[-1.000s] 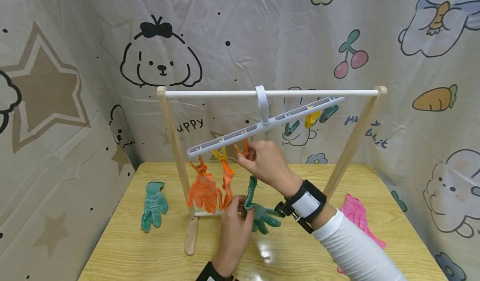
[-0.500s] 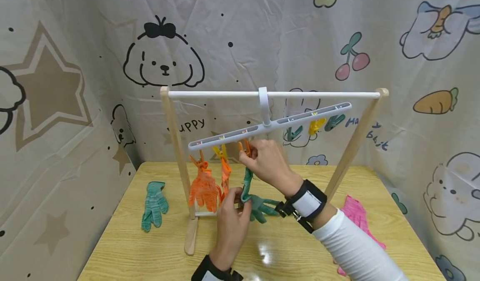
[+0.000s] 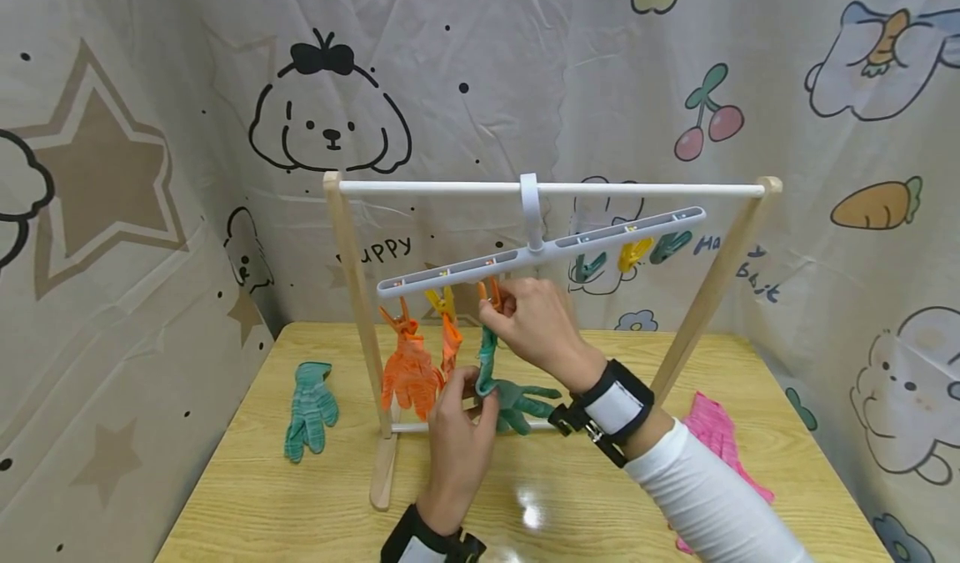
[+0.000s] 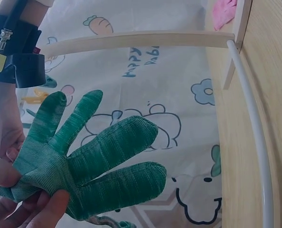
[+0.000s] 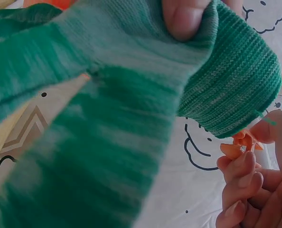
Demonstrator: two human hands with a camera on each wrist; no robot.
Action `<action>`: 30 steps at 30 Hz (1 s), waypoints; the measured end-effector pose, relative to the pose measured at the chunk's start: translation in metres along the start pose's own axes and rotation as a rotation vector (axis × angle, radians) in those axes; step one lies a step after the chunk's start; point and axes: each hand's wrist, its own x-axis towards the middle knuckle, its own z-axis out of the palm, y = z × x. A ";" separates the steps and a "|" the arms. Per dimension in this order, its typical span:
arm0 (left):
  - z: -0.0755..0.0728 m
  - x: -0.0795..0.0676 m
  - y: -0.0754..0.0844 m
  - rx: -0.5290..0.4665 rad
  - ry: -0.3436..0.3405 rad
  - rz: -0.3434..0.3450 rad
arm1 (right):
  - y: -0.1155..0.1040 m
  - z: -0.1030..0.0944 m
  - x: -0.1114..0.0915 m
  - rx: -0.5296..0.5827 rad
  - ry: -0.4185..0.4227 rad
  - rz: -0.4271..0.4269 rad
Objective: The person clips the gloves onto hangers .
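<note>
My left hand [image 3: 457, 454] pinches a green knit glove [image 3: 516, 400] at the palm, thumb on one side. The glove's fingers spread to the right, and its cuff rises toward the hanger [image 3: 457, 278]. With my right hand [image 3: 538, 325] I pinch an orange clothespin [image 3: 491, 294] hanging under that tilted grey hanger. In the right wrist view the cuff edge sits right at the orange clothespin [image 5: 239, 145]. The left wrist view shows the green glove [image 4: 108, 147] close up, fingertips pointing right. An orange glove [image 3: 411, 371] hangs from another clothespin at the left, with a second orange glove [image 3: 451, 342] beside it.
A wooden stand with a white top rod [image 3: 435, 188] carries the hanger. Yellow and green clothespins [image 3: 633, 254] hang at its right end. Another green glove [image 3: 311, 411] lies at the table's left. Something pink and knitted [image 3: 712, 429] lies at the right, partly behind my right arm.
My left hand has moved up and slightly left, lifting the green glove so its cuff comes up to the orange clothespin. The hanger has swung a little. My right hand stays at the clothespin.
</note>
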 end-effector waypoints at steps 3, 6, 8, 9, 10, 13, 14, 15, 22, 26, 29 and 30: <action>0.000 0.001 0.001 -0.011 -0.001 -0.005 | -0.001 0.000 0.000 0.000 -0.005 0.009; 0.000 0.002 0.002 -0.021 0.000 -0.008 | -0.001 0.000 -0.001 -0.001 -0.006 0.020; 0.000 0.003 0.004 -0.026 0.000 -0.012 | -0.002 -0.001 -0.001 -0.003 -0.006 0.023; 0.000 0.004 0.004 -0.026 0.001 -0.015 | -0.002 0.000 -0.001 -0.004 -0.005 0.024; 0.000 0.004 0.005 -0.029 0.001 -0.017 | -0.002 -0.001 -0.001 -0.006 -0.005 0.025; 0.001 0.006 0.007 -0.035 0.001 -0.018 | -0.003 0.000 -0.001 -0.008 -0.005 0.025; 0.001 0.006 0.007 -0.038 0.001 -0.018 | -0.003 0.000 -0.001 -0.008 -0.006 0.026; 0.001 0.007 0.008 -0.041 0.000 -0.016 | -0.003 0.000 0.000 -0.008 -0.006 0.026; 0.001 0.009 0.011 -0.035 -0.002 -0.004 | -0.003 0.000 0.000 0.002 -0.021 0.037; 0.001 0.010 0.012 -0.029 -0.003 0.007 | -0.004 0.000 0.000 0.004 -0.031 0.042; 0.001 0.010 0.013 -0.029 -0.008 0.009 | -0.005 0.000 0.000 0.009 -0.031 0.048; 0.002 0.011 0.013 -0.028 -0.009 0.010 | -0.005 0.000 0.000 0.011 -0.032 0.051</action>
